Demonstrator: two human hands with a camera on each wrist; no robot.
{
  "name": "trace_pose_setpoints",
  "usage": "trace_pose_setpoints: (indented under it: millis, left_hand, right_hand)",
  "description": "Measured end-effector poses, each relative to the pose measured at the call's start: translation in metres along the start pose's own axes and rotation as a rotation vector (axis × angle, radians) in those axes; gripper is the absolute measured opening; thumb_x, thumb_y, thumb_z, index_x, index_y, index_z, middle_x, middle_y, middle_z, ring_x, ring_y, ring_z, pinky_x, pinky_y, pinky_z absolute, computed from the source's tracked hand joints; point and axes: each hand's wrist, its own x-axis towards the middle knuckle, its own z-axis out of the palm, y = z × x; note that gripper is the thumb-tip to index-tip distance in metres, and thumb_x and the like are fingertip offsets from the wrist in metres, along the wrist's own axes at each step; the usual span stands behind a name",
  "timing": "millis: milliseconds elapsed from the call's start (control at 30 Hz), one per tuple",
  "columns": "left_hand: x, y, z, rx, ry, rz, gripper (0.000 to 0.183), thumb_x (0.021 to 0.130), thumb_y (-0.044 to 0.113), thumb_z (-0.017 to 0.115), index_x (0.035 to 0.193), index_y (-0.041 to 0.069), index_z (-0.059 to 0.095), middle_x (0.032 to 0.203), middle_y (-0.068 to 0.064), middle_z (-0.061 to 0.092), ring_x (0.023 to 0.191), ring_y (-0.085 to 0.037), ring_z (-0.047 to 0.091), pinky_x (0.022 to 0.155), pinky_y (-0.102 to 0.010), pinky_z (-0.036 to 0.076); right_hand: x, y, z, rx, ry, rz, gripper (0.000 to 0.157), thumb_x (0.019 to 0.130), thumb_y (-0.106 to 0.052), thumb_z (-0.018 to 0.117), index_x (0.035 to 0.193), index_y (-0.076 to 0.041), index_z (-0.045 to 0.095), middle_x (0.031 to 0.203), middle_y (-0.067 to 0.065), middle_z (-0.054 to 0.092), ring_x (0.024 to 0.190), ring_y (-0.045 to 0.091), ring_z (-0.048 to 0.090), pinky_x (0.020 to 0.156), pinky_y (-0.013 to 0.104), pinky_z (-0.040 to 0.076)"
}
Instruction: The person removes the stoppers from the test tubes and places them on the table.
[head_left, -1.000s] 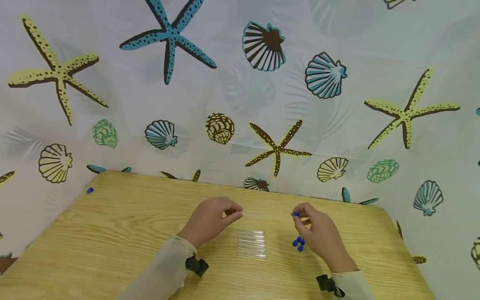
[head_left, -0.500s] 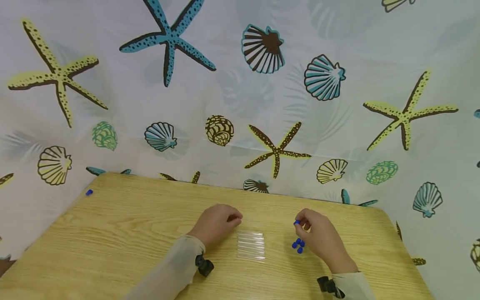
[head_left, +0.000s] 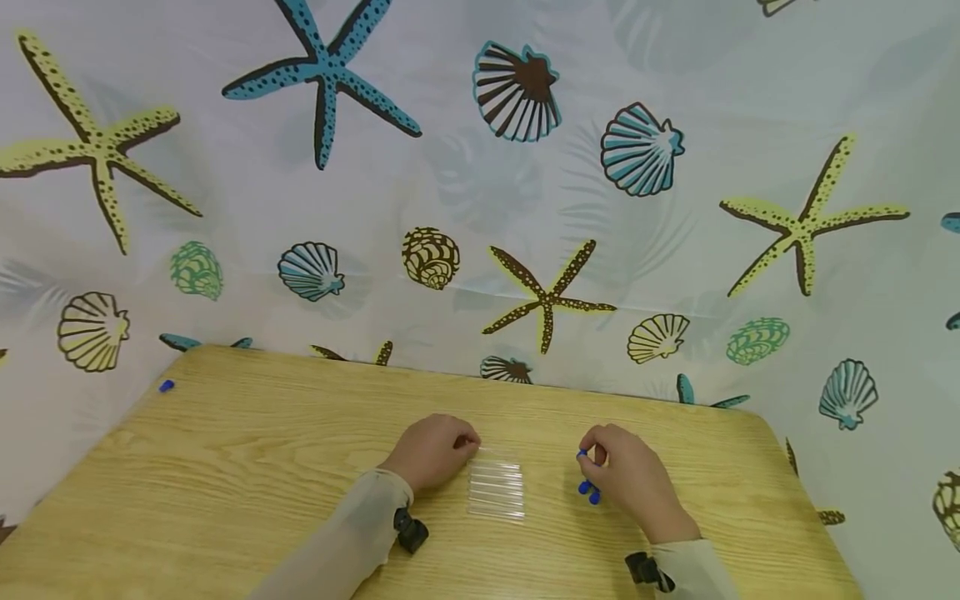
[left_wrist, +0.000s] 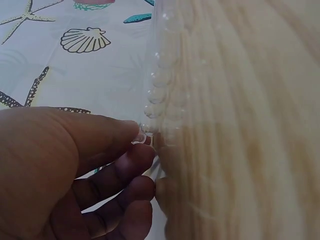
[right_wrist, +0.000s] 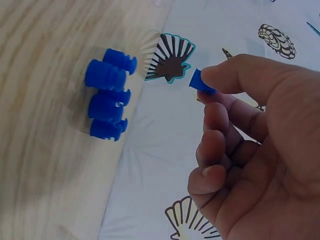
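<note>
In the head view my left hand (head_left: 431, 452) is at the far left corner of a row of clear test tubes (head_left: 497, 493) lying side by side on the table. The left wrist view shows thumb and index finger pinching the rounded end of a clear test tube (left_wrist: 142, 137), beside the other rounded ends. My right hand (head_left: 633, 479) pinches a small blue stopper (right_wrist: 196, 80) between thumb and index finger, above the table. Several more blue stoppers (right_wrist: 106, 102) stand in a cluster below it, partly hidden by that hand in the head view.
Another small blue piece (head_left: 167, 386) lies at the table's far left corner. The wood-grain table (head_left: 247, 467) ends at the back against a hanging cloth (head_left: 450, 183) printed with shells and starfish. Each wrist wears a black camera (head_left: 411, 531).
My left hand has come down with its test tube, from above the table to the row's far edge. The right hand, still holding the stopper, has dropped slightly toward the cluster.
</note>
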Motion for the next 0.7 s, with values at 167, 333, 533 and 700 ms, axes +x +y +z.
trace_pose_setpoints:
  millis: [167, 333, 533, 700]
  left_hand:
    - [0.0, -0.001, -0.001, -0.001, -0.016, 0.01, 0.012, 0.1, 0.023, 0.071, 0.104, 0.02, 0.082, 0.102, 0.005, 0.076, 0.097, -0.016, 0.07, 0.088, -0.042, 0.057]
    - [-0.001, 0.0, -0.004, -0.009, -0.035, 0.025, 0.012, 0.1, 0.021, 0.07, 0.102, 0.02, 0.081, 0.1, 0.006, 0.075, 0.094, -0.015, 0.068, 0.087, -0.041, 0.056]
    - [0.0, 0.0, -0.004, -0.004, -0.047, 0.032, 0.013, 0.101, 0.021, 0.068, 0.1, 0.021, 0.08, 0.095, 0.007, 0.073, 0.085, -0.01, 0.065, 0.082, -0.038, 0.055]
    - [0.0, 0.002, -0.004, -0.02, -0.057, 0.015, 0.013, 0.102, 0.026, 0.067, 0.099, 0.022, 0.079, 0.09, 0.009, 0.07, 0.078, -0.007, 0.06, 0.078, -0.037, 0.054]
  right_hand:
    - [0.001, 0.001, 0.005, -0.019, -0.016, 0.017, 0.008, 0.093, -0.016, 0.078, 0.092, -0.017, 0.07, 0.073, -0.004, 0.049, 0.058, 0.012, 0.044, 0.054, 0.027, 0.035]
    - [0.002, 0.004, 0.009, -0.021, -0.038, 0.028, 0.008, 0.094, -0.018, 0.078, 0.091, -0.017, 0.071, 0.07, -0.004, 0.05, 0.056, 0.011, 0.044, 0.053, 0.027, 0.035]
    - [0.002, 0.007, 0.013, -0.013, -0.085, 0.055, 0.01, 0.095, -0.022, 0.077, 0.089, -0.018, 0.07, 0.067, -0.004, 0.052, 0.054, 0.012, 0.045, 0.052, 0.028, 0.035]
    - [0.003, 0.009, 0.017, -0.024, -0.097, 0.065, 0.011, 0.095, -0.023, 0.077, 0.088, -0.018, 0.07, 0.066, -0.005, 0.053, 0.055, 0.012, 0.046, 0.052, 0.029, 0.037]
